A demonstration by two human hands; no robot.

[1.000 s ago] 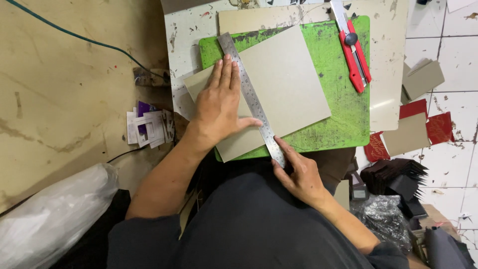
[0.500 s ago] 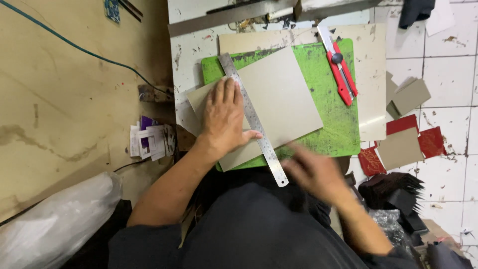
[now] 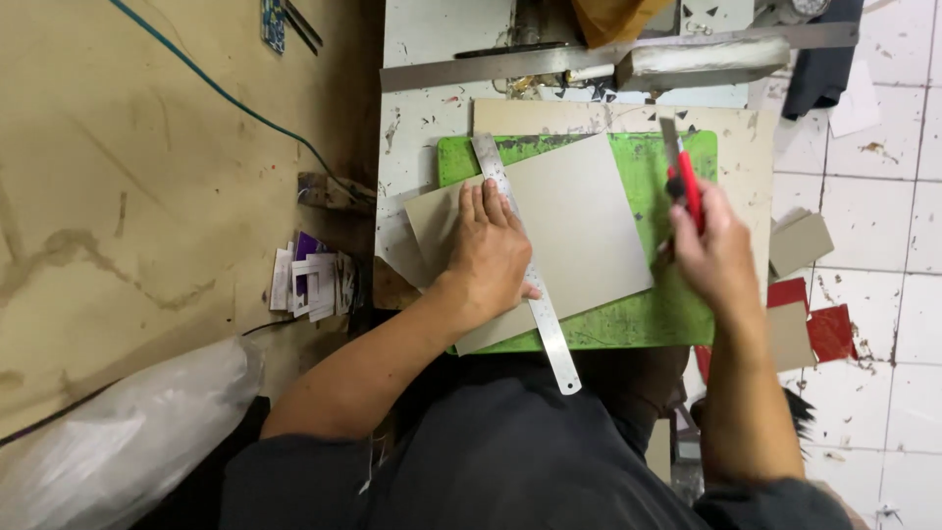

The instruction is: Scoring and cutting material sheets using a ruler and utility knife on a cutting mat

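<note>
Left hand (image 3: 491,250) flat, pinning steel ruler (image 3: 525,260) on grey card (image 3: 579,221), mid green mat (image 3: 677,314). Right hand (image 3: 716,250) w/ closed grip on red knife (image 3: 684,177). Imo press hard, fingers off the edge.

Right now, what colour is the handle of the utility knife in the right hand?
Red. The utility knife in the right hand shows best in the head view.
</note>
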